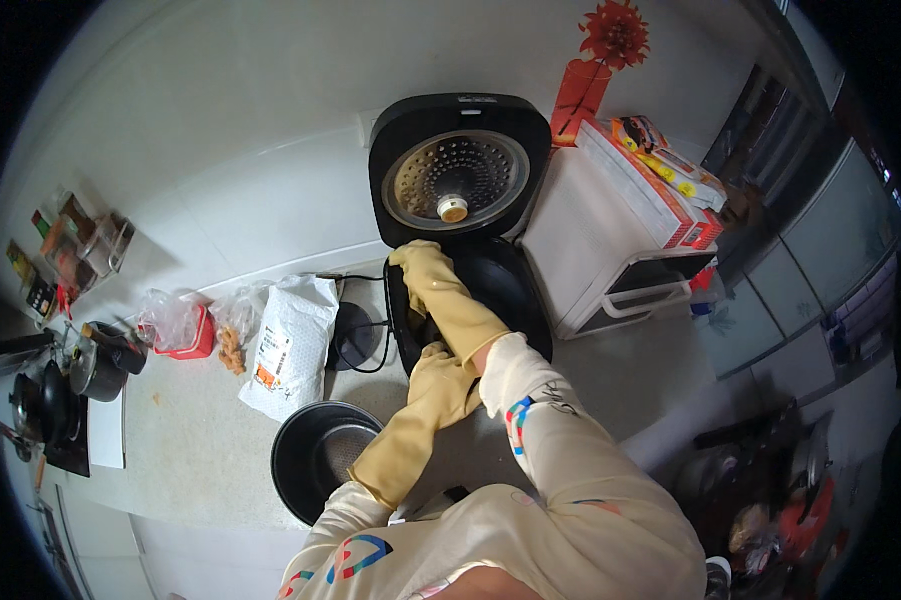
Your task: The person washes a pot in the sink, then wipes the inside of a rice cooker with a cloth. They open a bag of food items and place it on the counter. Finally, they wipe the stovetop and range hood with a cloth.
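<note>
A black rice cooker (536,300) stands on the counter against the wall, its lid (461,112) raised and the dotted metal inner plate (458,169) showing. Both my hands wear yellowish rubber gloves. My right hand (428,270) reaches to the left back of the cooker's body, near the hinge; its fingertips are partly hidden. At the cooker's front left rim is my left hand (443,371), its fingers bent over the edge. Whether either hand grips something cannot be told. The dark inner pot (293,457) stands apart on the counter, left of my left forearm.
A white toaster oven (585,217) with boxes on top stands close on the right. Left are a white bubble mailer (293,345), a dark round lid (356,337), a cord, ginger (231,350), and a red basket (195,337). Pans stand at the far left.
</note>
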`<move>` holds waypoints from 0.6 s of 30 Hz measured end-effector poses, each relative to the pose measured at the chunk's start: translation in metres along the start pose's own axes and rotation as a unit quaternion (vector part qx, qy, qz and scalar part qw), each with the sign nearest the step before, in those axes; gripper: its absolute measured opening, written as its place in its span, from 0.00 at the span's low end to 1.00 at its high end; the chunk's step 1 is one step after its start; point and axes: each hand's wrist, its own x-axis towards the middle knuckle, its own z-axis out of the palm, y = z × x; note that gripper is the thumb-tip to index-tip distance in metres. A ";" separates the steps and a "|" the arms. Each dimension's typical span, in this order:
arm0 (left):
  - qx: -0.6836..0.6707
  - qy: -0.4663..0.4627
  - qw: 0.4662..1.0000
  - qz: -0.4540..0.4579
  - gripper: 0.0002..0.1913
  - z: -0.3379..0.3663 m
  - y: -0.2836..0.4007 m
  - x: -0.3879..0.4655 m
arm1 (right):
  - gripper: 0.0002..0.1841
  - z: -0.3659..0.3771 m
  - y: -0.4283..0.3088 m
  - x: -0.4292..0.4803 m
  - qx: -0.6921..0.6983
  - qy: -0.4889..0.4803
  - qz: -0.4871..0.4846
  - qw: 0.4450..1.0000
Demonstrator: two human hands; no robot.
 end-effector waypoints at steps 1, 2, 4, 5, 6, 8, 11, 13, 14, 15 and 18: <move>-0.005 0.003 1.000 -0.001 0.19 0.000 0.000 0.000 | 0.17 0.001 -0.004 -0.002 -0.097 0.041 -0.095 0.990; 0.016 0.034 0.999 0.010 0.19 0.000 0.001 0.000 | 0.17 0.000 -0.009 -0.005 -0.104 0.065 -0.105 0.987; 0.014 0.013 1.000 -0.001 0.21 -0.001 0.002 0.000 | 0.18 -0.005 -0.026 -0.007 -0.083 -0.050 0.048 0.994; 0.031 -0.005 1.000 0.000 0.21 -0.002 0.002 0.000 | 0.19 -0.011 -0.035 -0.009 -0.103 -0.106 0.080 0.986; -0.009 0.022 1.000 0.011 0.23 -0.003 0.002 0.000 | 0.21 -0.015 -0.045 -0.015 -0.134 -0.150 0.110 0.974; -0.002 -0.053 0.999 -0.013 0.28 -0.003 0.001 -0.001 | 0.24 -0.019 -0.060 -0.039 -0.156 -0.159 0.153 0.963; 0.051 -0.154 0.986 -0.039 0.30 0.003 -0.005 -0.003 | 0.25 -0.014 -0.068 -0.096 -0.175 -0.174 0.108 0.963; 0.027 -0.061 0.998 -0.001 0.27 0.011 -0.011 -0.006 | 0.23 -0.003 -0.064 -0.137 -0.050 -0.110 0.139 0.983; 0.007 -0.005 1.000 0.024 0.26 0.017 -0.012 -0.008 | 0.22 -0.006 -0.058 -0.143 -0.057 -0.130 0.093 0.986; -0.010 0.040 0.998 0.046 0.24 0.021 -0.012 -0.010 | 0.22 -0.009 -0.050 -0.149 -0.055 -0.177 0.059 0.981; -0.063 0.166 0.975 0.134 0.20 0.017 -0.006 -0.016 | 0.24 -0.028 -0.031 -0.149 -0.027 -0.278 -0.081 0.957</move>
